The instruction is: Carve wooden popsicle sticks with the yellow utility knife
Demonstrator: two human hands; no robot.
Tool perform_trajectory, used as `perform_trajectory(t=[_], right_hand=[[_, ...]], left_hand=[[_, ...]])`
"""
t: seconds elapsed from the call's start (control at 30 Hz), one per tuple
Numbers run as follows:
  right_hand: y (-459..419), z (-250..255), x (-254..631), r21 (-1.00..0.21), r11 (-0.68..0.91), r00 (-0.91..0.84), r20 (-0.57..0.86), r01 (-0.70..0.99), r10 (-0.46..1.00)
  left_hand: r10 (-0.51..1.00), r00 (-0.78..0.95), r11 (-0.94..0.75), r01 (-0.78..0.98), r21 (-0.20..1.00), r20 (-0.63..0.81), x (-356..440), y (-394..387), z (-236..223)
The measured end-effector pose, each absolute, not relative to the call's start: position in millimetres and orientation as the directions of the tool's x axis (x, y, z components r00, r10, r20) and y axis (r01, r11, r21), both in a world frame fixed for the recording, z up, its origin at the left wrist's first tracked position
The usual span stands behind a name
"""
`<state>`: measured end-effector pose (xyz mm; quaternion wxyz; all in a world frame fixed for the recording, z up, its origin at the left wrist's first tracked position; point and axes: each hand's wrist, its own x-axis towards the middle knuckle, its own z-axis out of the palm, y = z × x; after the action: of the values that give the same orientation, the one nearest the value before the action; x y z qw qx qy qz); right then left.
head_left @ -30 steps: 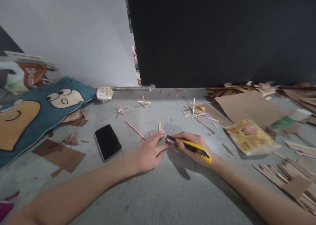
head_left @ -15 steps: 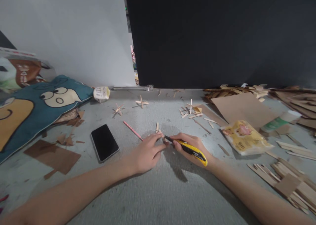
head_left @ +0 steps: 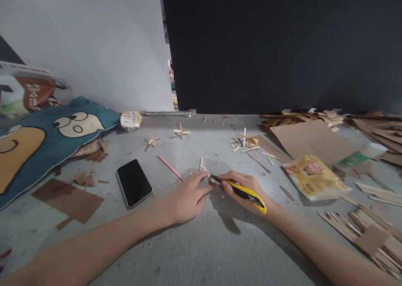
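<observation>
Clearly, the right hand [head_left: 250,183] grips 1 yellow cutter [head_left: 246,192].

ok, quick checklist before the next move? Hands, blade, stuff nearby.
1. Cutter held: ok, right grip is closed around its handle.
2. Left grip clear of cutter tip: not ok, the fingertips are right by it.
3. Blade extension: cannot tell, too small to make out.
4. Stick held firmly: cannot tell, its near end is unclear by the left fingertips.
5. Phone out of the cutter's way: ok, it lies apart, left of the left grip.
6. Pink straw clear of left grip: cannot tell, its near end is very close to the knuckles.
</observation>
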<state>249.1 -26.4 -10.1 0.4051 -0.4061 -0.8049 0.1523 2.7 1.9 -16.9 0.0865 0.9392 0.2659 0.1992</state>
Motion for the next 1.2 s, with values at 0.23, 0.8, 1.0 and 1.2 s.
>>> perform_trajectory(t=[0.23, 0.8, 1.0, 1.2], right_hand=[[-26.3, -11.4, 249.1, -0.590, 0.625, -0.344, 0.526, 0.511, 0.778], [-25.8, 9.9, 235.6, -0.662, 0.578, -0.444, 0.385, 0.478, 0.809], [-23.8, -4.1, 234.8, -0.699, 0.552, -0.347, 0.432, 0.454, 0.833], [-17.4, -9.3, 238.5, -0.911, 0.293, -0.120, 0.269, 0.291, 0.956]], left_hand=[[0.536, 0.778, -0.841, 0.462, 0.281, 0.328, 4.3, 0.1, -12.9], [0.536, 0.777, -0.841, 0.456, 0.292, 0.331, 3.6, 3.3, -21.1], [0.528, 0.775, -0.846, 0.447, 0.291, 0.347, 1.3, 5.4, -21.2], [0.532, 0.773, -0.845, 0.456, 0.280, 0.345, 2.1, 6.1, -18.8]])
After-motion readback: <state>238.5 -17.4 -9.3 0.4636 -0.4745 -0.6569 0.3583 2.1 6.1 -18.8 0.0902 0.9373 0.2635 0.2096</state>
